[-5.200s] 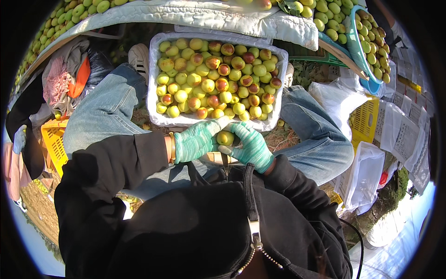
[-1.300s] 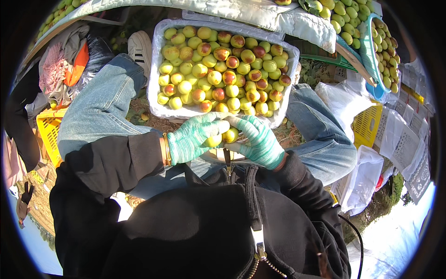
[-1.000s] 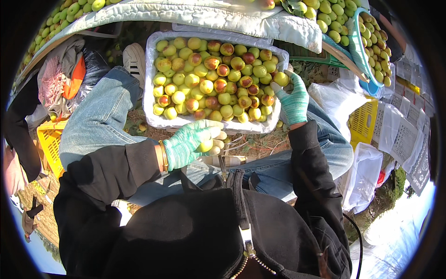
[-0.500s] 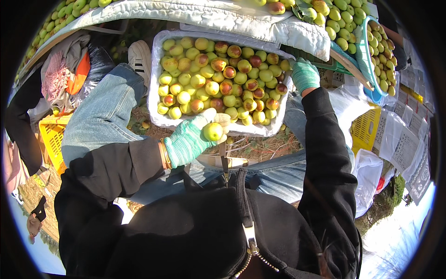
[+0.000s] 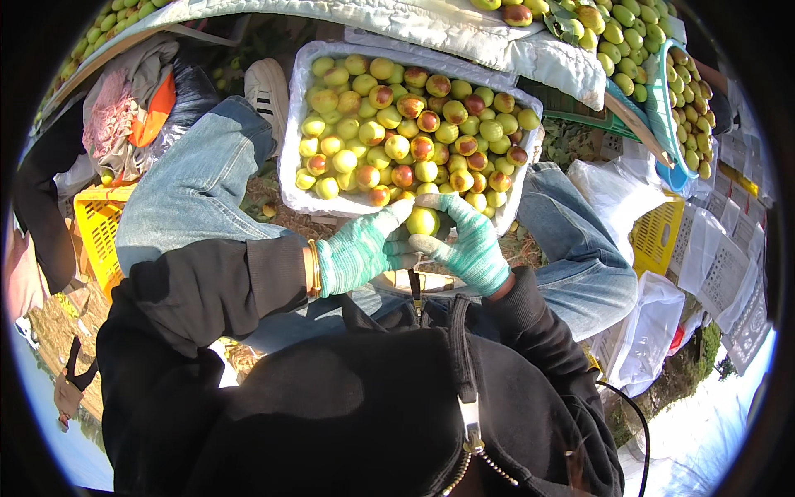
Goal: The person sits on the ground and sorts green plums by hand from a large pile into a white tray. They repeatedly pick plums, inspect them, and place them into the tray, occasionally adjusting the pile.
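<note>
A green-yellow jujube [image 5: 423,221] is between my two gloved hands, just in front of the near edge of a white, plastic-lined crate [image 5: 288,157]. My left hand [image 5: 358,251], in a green striped knit glove, is closed at the fruit's left side, its other fingers curled underneath. From the right, my right hand [image 5: 474,246] pinches the same fruit between thumb and forefinger, in a matching glove. Many jujubes [image 5: 406,149], some green and some blotched red-brown, fill the crate.
Beyond the crate is a padded white cloth edge [image 5: 373,18] with heaped jujubes behind it. A blue basket [image 5: 660,108] of jujubes stands at far right. Yellow crates [image 5: 99,236] flank my legs, with clear plastic bags [image 5: 650,331] on the right. A person stands far off at left.
My right hand has left the crate's far right corner and come to the jujube that my left hand held. My left hand has shifted slightly right. The whole view has shifted a little.
</note>
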`<state>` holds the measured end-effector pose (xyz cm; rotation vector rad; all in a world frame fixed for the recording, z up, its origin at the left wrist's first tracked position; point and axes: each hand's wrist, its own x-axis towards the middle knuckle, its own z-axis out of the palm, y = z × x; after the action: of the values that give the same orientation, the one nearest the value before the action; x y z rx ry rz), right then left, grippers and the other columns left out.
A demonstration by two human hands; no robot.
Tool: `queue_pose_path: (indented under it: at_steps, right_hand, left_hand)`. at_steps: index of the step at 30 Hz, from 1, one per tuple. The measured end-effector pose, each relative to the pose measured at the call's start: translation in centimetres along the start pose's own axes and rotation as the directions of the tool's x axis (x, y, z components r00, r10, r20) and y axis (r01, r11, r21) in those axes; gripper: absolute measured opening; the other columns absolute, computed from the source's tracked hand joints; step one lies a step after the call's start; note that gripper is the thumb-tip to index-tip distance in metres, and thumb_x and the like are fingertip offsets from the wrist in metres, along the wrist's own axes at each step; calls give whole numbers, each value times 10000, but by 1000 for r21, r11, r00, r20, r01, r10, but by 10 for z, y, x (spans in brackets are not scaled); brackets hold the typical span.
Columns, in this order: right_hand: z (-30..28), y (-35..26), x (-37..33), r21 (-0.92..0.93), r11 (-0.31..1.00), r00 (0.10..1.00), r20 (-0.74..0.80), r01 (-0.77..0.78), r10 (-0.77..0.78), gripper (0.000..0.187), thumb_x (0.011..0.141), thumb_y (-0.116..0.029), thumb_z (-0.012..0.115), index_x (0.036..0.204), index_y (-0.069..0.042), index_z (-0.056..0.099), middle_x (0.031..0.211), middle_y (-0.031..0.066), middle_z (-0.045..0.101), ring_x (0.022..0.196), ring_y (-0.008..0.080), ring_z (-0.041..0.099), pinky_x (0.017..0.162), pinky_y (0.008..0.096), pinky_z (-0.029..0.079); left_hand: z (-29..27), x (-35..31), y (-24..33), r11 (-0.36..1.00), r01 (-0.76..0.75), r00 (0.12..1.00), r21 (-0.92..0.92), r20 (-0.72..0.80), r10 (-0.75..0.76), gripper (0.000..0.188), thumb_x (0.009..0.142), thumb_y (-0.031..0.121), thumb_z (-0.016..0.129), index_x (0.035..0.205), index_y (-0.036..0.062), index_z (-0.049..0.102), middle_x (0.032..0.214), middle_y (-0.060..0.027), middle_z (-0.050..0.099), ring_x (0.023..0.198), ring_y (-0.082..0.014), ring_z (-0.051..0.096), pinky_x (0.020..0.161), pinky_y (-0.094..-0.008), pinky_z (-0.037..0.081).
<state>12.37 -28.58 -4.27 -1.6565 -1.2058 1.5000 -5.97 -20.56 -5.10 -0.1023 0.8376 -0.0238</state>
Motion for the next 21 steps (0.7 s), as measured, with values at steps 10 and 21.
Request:
queue_pose_path:
  at_steps: [10, 21]
  right_hand:
    - [-10, 18, 13, 485, 873, 993, -69, -50, 95, 693, 741, -36, 778, 1340, -71, 430, 1221, 84, 543, 1106, 173, 551, 950, 301, 460]
    - [75, 27, 109, -518, 834, 946, -129, 193, -299, 507, 624, -93, 832, 1049, -50, 560, 942, 103, 580, 845, 239, 584, 773, 325, 495]
  left_hand:
    - [-42, 8, -16, -743, -503, 655, 441, 755, 4, 338, 869, 226, 601, 1172, 88, 543, 1150, -69, 530, 1063, -206, 552, 896, -319, 480]
    - [-45, -1, -33, -881, -425, 682, 208, 714, -161, 245, 775, 156, 595, 999, 66, 639, 943, -25, 577, 895, -189, 551, 785, -284, 437]
